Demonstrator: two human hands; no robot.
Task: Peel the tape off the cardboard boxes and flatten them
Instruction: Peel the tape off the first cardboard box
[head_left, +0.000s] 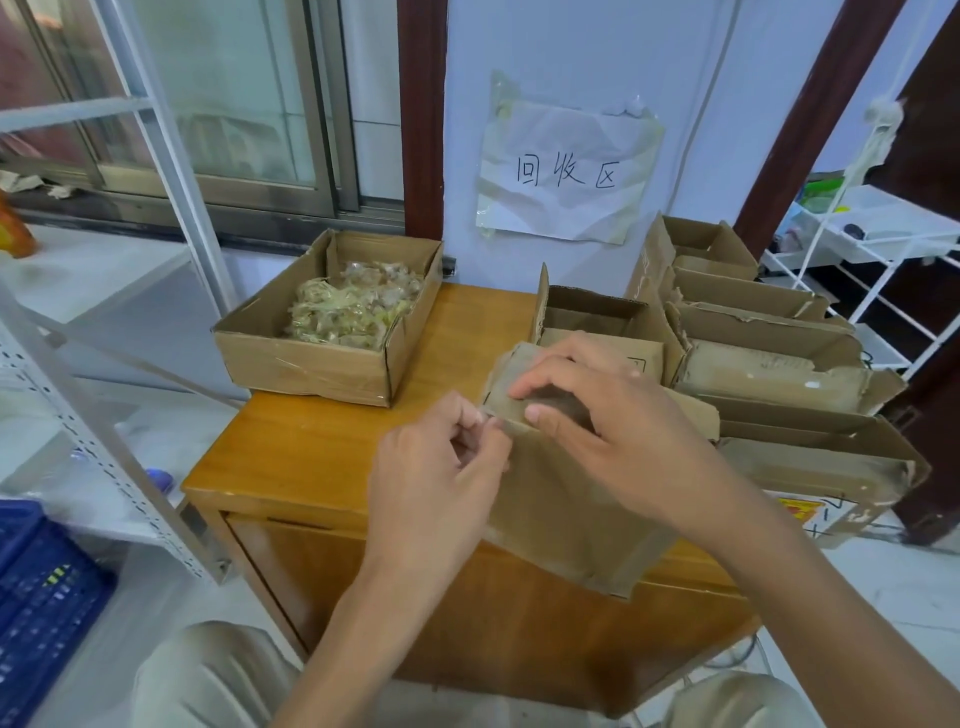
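**Tape edge pinched on a held carton**

Head view: above the wooden tabletop (322, 447), the right hand (618, 415) grips a flattened cardboard box (561, 509), fingers curled over its top edge. The left hand (441, 467) pinches clear tape (493, 422) at the box's upper left corner. An open box of tape scraps (332, 322) sits behind.

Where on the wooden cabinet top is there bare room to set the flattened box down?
Bare wood on the cabinet top lies in front of the tape-scrap box, left of the left hand. A narrower strip runs between that box and the open boxes. The right side is crowded with stacked cartons.
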